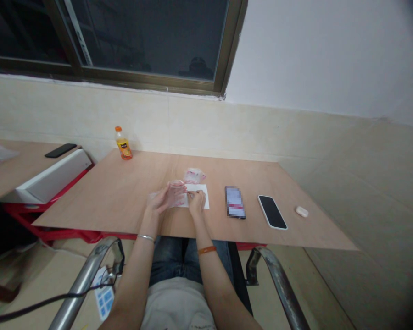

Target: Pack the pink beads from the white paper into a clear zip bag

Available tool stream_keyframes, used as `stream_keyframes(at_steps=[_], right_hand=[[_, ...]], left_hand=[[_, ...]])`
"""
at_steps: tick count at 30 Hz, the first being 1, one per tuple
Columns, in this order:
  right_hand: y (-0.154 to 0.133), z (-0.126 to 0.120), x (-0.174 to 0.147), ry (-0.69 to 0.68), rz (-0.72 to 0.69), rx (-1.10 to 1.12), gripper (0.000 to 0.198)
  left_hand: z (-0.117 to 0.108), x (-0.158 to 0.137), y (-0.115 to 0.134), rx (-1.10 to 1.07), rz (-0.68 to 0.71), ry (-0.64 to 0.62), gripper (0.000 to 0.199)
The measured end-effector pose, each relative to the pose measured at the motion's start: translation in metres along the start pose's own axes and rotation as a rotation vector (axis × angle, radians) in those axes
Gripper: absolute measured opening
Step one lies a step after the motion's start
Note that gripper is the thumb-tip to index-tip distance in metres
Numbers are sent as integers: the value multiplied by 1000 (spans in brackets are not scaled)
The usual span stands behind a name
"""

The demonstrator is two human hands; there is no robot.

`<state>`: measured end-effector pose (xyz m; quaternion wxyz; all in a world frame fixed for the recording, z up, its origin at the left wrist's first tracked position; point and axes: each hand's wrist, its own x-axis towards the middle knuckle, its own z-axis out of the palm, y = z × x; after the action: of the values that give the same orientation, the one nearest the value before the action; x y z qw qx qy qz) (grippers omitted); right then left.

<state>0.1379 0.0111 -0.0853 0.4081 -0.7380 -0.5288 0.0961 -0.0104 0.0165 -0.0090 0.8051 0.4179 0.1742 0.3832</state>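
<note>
My left hand (pixel 161 201) is closed on the edge of a small clear plastic bag (pixel 176 196), which has a reddish strip at its top. Close to its right, my right hand (pixel 196 201) makes a pinch at the bag's side. Whatever lies between those fingertips is too small to make out. Both hands are over a white sheet of paper (pixel 205 196), partly covered by the bag and my fingers. Just beyond the paper lies a small pile of clear bags with pink marks (pixel 194 175). More clear plastic (pixel 153 196) shows beside my left hand.
To the right lie a phone with a lit screen (pixel 235 202), a white-edged phone (pixel 272 212) and a small white case (pixel 302 211). An orange drink bottle (pixel 124 145) stands at the back left of the wooden table (pixel 124 201). Metal chair arms (pixel 278 284) flank me.
</note>
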Motion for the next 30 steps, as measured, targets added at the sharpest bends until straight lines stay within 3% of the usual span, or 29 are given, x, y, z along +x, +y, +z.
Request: stream_keyframes(at_steps=[5,7,10,13,16,30], right_hand=[[-6,-18,2,97,71,450,24],[-15,-37,5,112,78,618,27],[-35,-73,8,21,-31,739,25],[-56,-105,7,-60,-161,730,22],[-71,-121,2,-107,-258,703,17],[-71,-118,-4,-303,-245,607,18]], left_hand=[[5,-1,1,-44,-49,-32,57],[6,-1,2,-64,-85,-50,54],[8,-1,1,-88,-129,-55,53],[11,0,0,-96,-147,-52,53],[14,0,-1,-96,-155,-57,51],[12,1,-3,-101,-149,-61,46]])
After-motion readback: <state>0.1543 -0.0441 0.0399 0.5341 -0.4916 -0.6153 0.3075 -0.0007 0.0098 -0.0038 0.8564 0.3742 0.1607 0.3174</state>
